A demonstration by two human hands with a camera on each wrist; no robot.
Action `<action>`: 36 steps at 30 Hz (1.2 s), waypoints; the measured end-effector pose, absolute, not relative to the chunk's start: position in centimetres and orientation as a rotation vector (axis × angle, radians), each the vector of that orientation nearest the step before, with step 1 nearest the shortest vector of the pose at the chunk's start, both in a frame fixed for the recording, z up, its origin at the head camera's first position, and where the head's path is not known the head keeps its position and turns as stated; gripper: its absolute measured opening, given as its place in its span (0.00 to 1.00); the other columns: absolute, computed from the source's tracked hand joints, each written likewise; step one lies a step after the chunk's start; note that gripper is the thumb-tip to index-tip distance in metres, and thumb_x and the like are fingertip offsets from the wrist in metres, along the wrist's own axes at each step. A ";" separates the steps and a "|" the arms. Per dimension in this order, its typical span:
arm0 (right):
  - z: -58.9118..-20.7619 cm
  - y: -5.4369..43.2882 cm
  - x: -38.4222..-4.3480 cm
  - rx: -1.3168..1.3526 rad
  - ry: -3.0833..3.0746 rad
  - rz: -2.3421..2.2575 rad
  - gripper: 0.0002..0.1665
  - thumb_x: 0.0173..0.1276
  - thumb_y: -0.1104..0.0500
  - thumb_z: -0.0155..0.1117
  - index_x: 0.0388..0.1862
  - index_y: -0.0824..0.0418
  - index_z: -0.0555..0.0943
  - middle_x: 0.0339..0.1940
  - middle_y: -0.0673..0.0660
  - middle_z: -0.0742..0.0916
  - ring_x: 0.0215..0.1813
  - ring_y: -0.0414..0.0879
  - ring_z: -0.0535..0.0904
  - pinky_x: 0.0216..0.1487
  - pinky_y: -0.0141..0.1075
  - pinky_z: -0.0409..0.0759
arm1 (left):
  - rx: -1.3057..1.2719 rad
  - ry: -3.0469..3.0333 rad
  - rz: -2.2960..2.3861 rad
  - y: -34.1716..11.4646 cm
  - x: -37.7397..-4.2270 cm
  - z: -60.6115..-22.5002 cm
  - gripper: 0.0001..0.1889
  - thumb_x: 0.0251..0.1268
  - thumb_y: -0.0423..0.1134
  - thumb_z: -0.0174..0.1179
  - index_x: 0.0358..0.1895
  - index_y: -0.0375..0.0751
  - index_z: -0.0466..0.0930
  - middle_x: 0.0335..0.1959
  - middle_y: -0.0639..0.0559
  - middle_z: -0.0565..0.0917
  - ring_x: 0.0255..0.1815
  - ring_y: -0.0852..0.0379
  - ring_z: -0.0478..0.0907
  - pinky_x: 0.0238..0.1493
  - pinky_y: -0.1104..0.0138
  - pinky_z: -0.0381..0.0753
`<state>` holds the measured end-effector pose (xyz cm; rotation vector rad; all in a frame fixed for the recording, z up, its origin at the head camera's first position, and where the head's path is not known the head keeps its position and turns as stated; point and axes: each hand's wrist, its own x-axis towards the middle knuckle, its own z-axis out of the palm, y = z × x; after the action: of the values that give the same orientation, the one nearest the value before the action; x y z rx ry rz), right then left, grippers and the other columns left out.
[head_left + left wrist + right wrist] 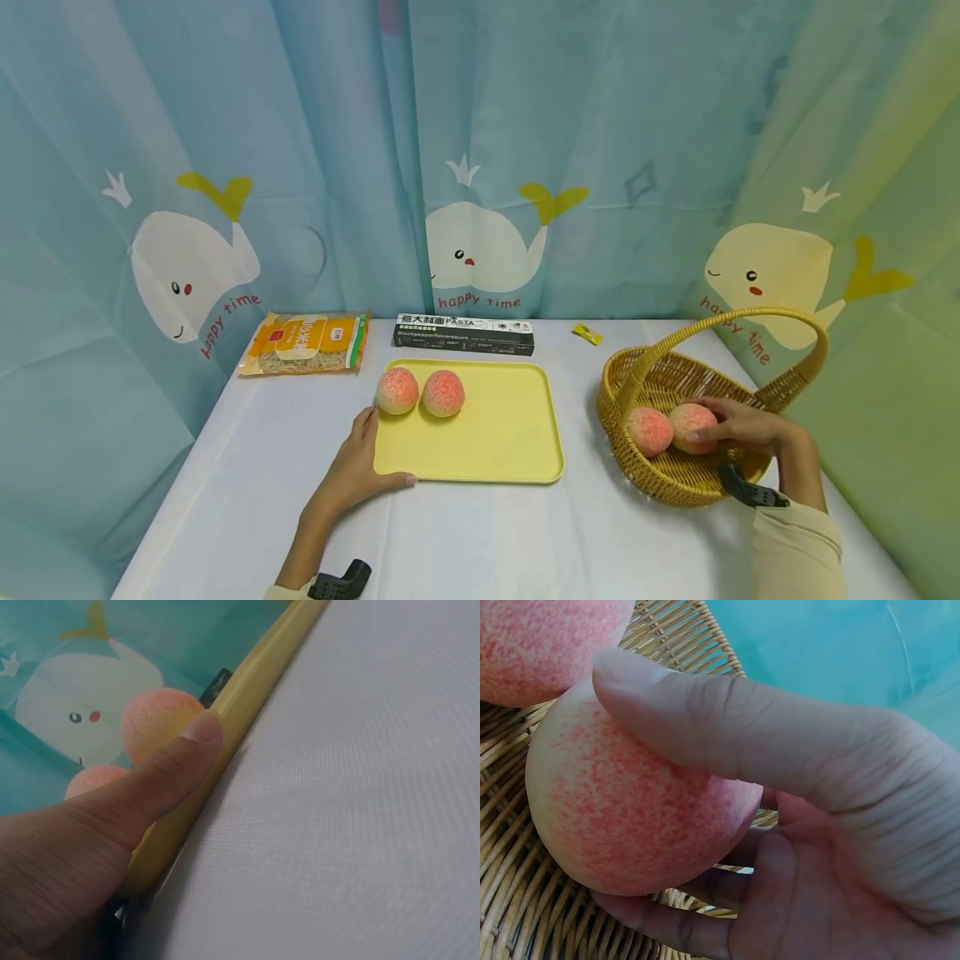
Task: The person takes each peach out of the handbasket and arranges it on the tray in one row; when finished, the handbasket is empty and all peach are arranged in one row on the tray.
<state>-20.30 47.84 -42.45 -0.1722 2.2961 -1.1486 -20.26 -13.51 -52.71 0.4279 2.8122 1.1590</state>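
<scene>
In the head view, my right hand (742, 423) reaches into a wicker basket (660, 492) and grips a pink-speckled peach (692, 427). The right wrist view has the thumb over this peach (637, 802) and fingers curled beneath it. Another peach (649, 432) lies beside it in the basket. My left hand (358, 467) rests against the near left corner of a yellow tray (480, 442), thumb along the front edge, fingers at the left side. The left wrist view shows the straight thumb touching the tray's rim (247, 690). Two peaches, one left (397, 391) and one right (444, 393), sit on the tray.
Behind the tray lies a black pasta box (463, 335), with an orange noodle packet (306, 343) to its left and a small yellow wrapped piece (587, 334) to its right. The basket's tall handle (720, 321) arches over it. A whale-print curtain (480, 100) hangs behind the white table (480, 550).
</scene>
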 end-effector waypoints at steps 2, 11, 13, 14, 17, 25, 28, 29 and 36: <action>-42.5 47.8 -20.4 -0.155 2.297 -1.149 0.42 0.70 0.58 0.60 0.71 0.80 0.54 0.57 0.66 0.77 0.51 0.41 0.77 0.50 0.36 0.80 | 0.427 2.814 1.160 -13.5 -20.2 -52.6 0.71 0.38 0.67 0.74 0.78 0.33 0.38 0.78 0.35 0.46 0.75 0.31 0.56 0.69 0.42 0.64; -42.6 47.7 -20.4 -0.118 2.281 -1.171 0.44 0.70 0.58 0.60 0.70 0.83 0.50 0.57 0.66 0.77 0.52 0.41 0.77 0.50 0.36 0.80 | 0.413 2.810 1.160 -13.4 -20.1 -52.4 0.71 0.38 0.66 0.75 0.78 0.33 0.39 0.77 0.34 0.47 0.74 0.31 0.56 0.69 0.42 0.64; -42.6 47.6 -20.3 -0.109 2.278 -1.177 0.45 0.70 0.57 0.60 0.70 0.82 0.49 0.59 0.67 0.76 0.52 0.40 0.77 0.51 0.37 0.80 | 0.409 2.807 1.158 -13.4 -20.0 -52.4 0.71 0.37 0.66 0.75 0.78 0.32 0.39 0.77 0.34 0.47 0.75 0.31 0.56 0.69 0.42 0.63; -42.5 47.6 -20.3 -0.109 2.280 -1.177 0.45 0.70 0.57 0.60 0.70 0.83 0.48 0.59 0.68 0.75 0.52 0.40 0.76 0.51 0.37 0.80 | 0.410 2.807 1.157 -13.5 -20.0 -52.4 0.71 0.37 0.66 0.75 0.78 0.32 0.39 0.77 0.34 0.46 0.75 0.31 0.55 0.69 0.42 0.63; -42.5 47.5 -20.1 -0.074 2.294 -1.167 0.46 0.70 0.57 0.60 0.71 0.82 0.47 0.60 0.71 0.74 0.53 0.42 0.76 0.52 0.38 0.79 | 0.418 2.810 1.152 -13.5 -20.0 -52.4 0.71 0.38 0.67 0.75 0.78 0.32 0.40 0.77 0.34 0.46 0.75 0.31 0.55 0.69 0.42 0.63; -42.2 47.4 -19.8 -0.039 2.389 -1.141 0.41 0.69 0.54 0.61 0.67 0.81 0.55 0.55 0.67 0.77 0.51 0.44 0.77 0.49 0.39 0.80 | 0.447 2.827 1.141 -13.5 -20.2 -52.3 0.71 0.38 0.68 0.74 0.78 0.31 0.40 0.77 0.34 0.46 0.75 0.32 0.56 0.69 0.43 0.63; -42.1 47.5 -19.7 -0.050 2.426 -1.168 0.38 0.69 0.55 0.60 0.65 0.79 0.58 0.52 0.63 0.78 0.48 0.42 0.77 0.47 0.38 0.81 | 0.444 2.824 1.143 -13.6 -20.3 -52.2 0.71 0.38 0.68 0.74 0.78 0.31 0.40 0.77 0.34 0.46 0.75 0.32 0.55 0.70 0.43 0.63; -42.0 47.6 -19.6 -0.053 2.445 -1.172 0.37 0.69 0.55 0.60 0.65 0.78 0.58 0.51 0.62 0.78 0.47 0.41 0.77 0.46 0.38 0.81 | 0.443 2.821 1.146 -13.6 -20.2 -52.2 0.71 0.38 0.68 0.74 0.78 0.31 0.40 0.77 0.34 0.46 0.75 0.32 0.55 0.70 0.43 0.62; -41.3 47.6 -18.8 -0.132 2.605 -1.157 0.33 0.70 0.57 0.58 0.64 0.76 0.60 0.48 0.57 0.78 0.43 0.34 0.76 0.42 0.34 0.80 | 0.435 2.819 1.161 -13.5 -20.0 -52.2 0.70 0.38 0.66 0.74 0.78 0.31 0.41 0.77 0.34 0.47 0.74 0.32 0.56 0.69 0.42 0.64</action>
<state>-18.84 47.58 -41.34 -0.1320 2.6054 -1.1569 -20.01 -13.49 -52.22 0.4354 2.8192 1.1609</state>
